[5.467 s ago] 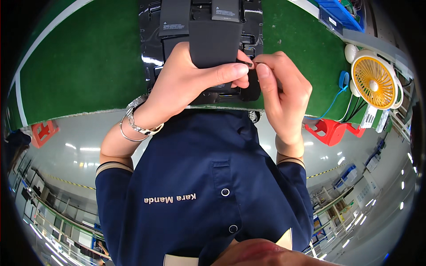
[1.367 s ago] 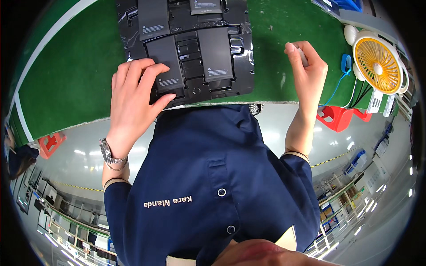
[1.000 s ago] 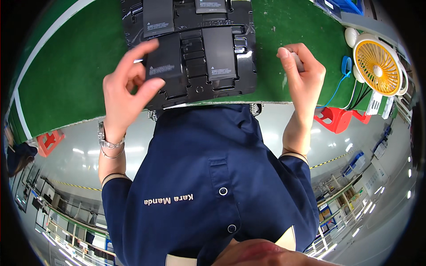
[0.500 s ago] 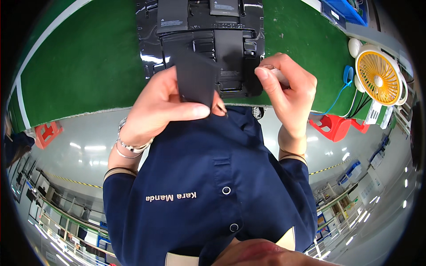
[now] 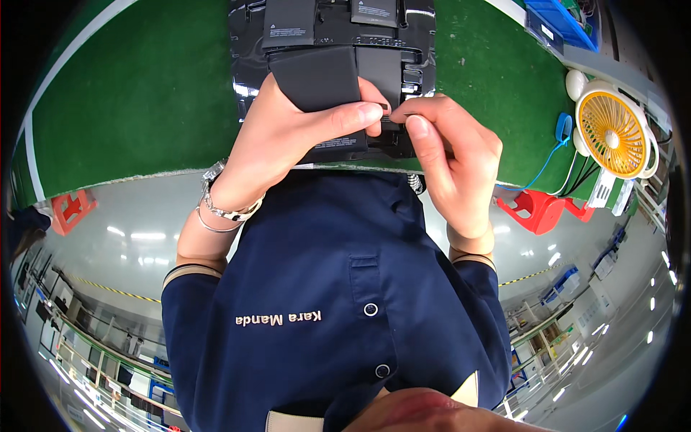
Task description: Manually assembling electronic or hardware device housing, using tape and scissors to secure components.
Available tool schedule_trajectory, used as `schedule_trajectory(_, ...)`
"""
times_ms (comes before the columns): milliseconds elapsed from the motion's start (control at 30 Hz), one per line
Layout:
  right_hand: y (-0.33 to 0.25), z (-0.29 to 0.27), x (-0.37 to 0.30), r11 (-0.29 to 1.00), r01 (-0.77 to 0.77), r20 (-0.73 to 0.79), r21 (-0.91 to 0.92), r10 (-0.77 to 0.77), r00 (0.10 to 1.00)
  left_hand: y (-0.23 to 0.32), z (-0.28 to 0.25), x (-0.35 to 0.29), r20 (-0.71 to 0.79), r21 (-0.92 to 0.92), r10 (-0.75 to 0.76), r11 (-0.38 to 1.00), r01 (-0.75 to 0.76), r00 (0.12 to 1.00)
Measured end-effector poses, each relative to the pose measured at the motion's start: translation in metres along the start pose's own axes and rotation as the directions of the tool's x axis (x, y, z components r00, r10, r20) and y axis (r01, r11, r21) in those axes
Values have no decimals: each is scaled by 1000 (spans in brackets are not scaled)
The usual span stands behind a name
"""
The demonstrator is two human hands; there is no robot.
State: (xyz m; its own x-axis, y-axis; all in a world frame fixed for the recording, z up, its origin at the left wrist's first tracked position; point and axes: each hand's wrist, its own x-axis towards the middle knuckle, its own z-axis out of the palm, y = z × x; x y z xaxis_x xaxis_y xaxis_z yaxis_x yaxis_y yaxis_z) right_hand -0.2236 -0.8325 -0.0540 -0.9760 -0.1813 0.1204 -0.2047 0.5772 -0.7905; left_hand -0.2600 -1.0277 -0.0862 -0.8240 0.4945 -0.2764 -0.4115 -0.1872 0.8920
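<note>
My left hand (image 5: 302,133) is closed on a flat black battery pack (image 5: 314,75), its thumb along the near edge and the other fingers mostly hidden beneath. A small dark tab shows at the left thumb tip, by the pack's right corner. Just to the right, my right hand (image 5: 457,147) pinches with thumb and forefinger close to that tab; a thin dark bit shows there, too small to name. Below both hands lies a shiny black moulded tray (image 5: 248,36) with similar packs, one (image 5: 378,65) in a slot beside the held pack and another (image 5: 338,142) partly covered by my left hand.
The tray rests on a green work surface (image 5: 158,93) with a near edge close to my body. At the right stand a yellow and white fan (image 5: 612,137), a blue strap (image 5: 563,129) with a cord, and a blue bin (image 5: 568,21) farther back. Red stools (image 5: 540,211) stand below the edge.
The held pack has turned from a steep tilt to a flatter pose and moved farther over the tray. My right hand has come left, up to the pack's corner near my left fingertips.
</note>
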Motion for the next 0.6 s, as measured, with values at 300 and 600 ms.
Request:
schedule_trajectory(300, 2, 12, 1, 985, 87, -50, -147, -95, 994, 3, 1, -1, -43, 187, 77, 980, -68, 996)
schedule_trajectory(600, 3, 16, 2, 976, 91, -36, -200, -100, 994, 4, 3, -5, -98, 303, 107, 950, -73, 989)
